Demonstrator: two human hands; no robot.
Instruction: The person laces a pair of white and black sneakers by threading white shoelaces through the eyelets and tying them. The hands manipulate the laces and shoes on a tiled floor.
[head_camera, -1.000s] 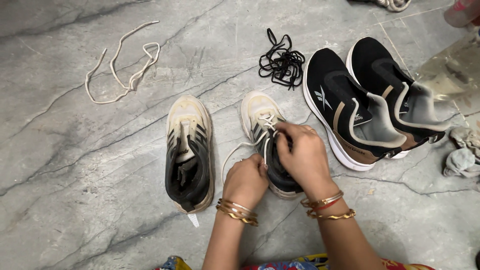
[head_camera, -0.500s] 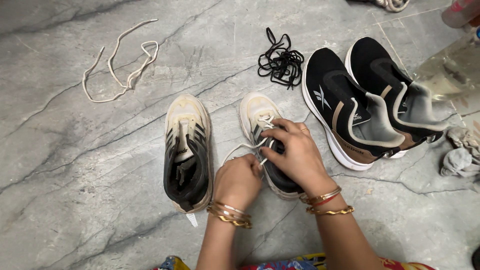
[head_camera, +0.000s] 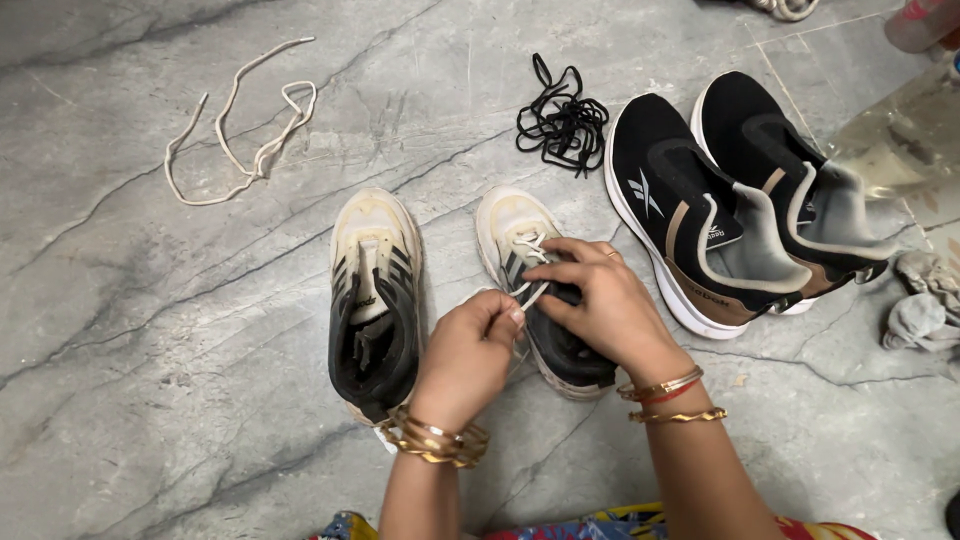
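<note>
Two worn cream and black sneakers stand side by side on the grey stone floor. The left sneaker has no lace. My right hand rests on the right sneaker and holds its tongue area. My left hand pinches the white lace that is threaded through that sneaker's front eyelets. Both wrists wear gold bangles.
A loose white lace lies at the far left. A tangle of black lace lies beyond the sneakers. A pair of black slip-on shoes stands to the right, with crumpled grey cloth at the right edge.
My left hand has moved left and turned, drawing the lace in closer to the shoe. My right hand has slid a little toward the shoe's opening.
</note>
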